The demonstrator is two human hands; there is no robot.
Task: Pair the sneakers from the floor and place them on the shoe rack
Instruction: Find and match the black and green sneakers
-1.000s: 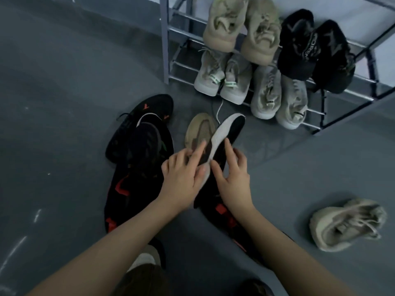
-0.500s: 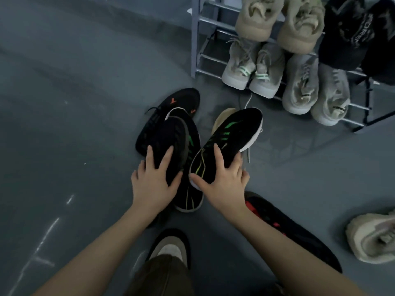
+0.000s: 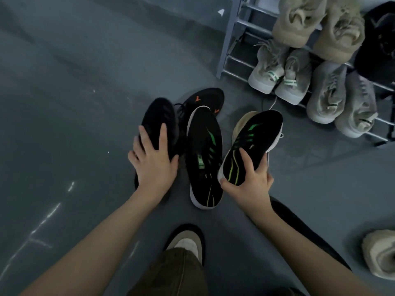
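In the head view, the right hand (image 3: 249,180) grips a black sneaker with green sole lines (image 3: 252,144) by its heel end, thumb under the rim and fingers curled over the sole, holding it sole-up and tilted above the grey floor (image 3: 85,82). Just beside it, to the left, a matching black sneaker with green markings (image 3: 204,154) lies on the floor, also sole-up, heel toward the person. The left hand (image 3: 154,161) rests on a dark black shoe (image 3: 159,120), fingers spread and lightly curved over its upper; whether it truly clasps the shoe or only presses on it is hard to say, as the shoe is blurred. Behind these two lies a black sneaker with orange marks (image 3: 205,98), partly covered. A tan sole (image 3: 240,127) peeks out from behind the held sneaker.

At the upper right corner of the floor stands the metal shoe rack (image 3: 229,39). Its lower bars carry a pair of pale sneakers with green stripes (image 3: 277,80) and a pair of grey sneakers (image 3: 342,101); above them sits a beige pair (image 3: 318,24), and a black shoe (image 3: 378,43) at the right edge.

A lone beige sneaker (image 3: 379,255) lies on the floor at the right edge, well apart from the hands. Another black shoe (image 3: 303,233) lies under the right forearm. The person's own foot in a grey-toed shoe (image 3: 186,242) shows at the bottom centre.
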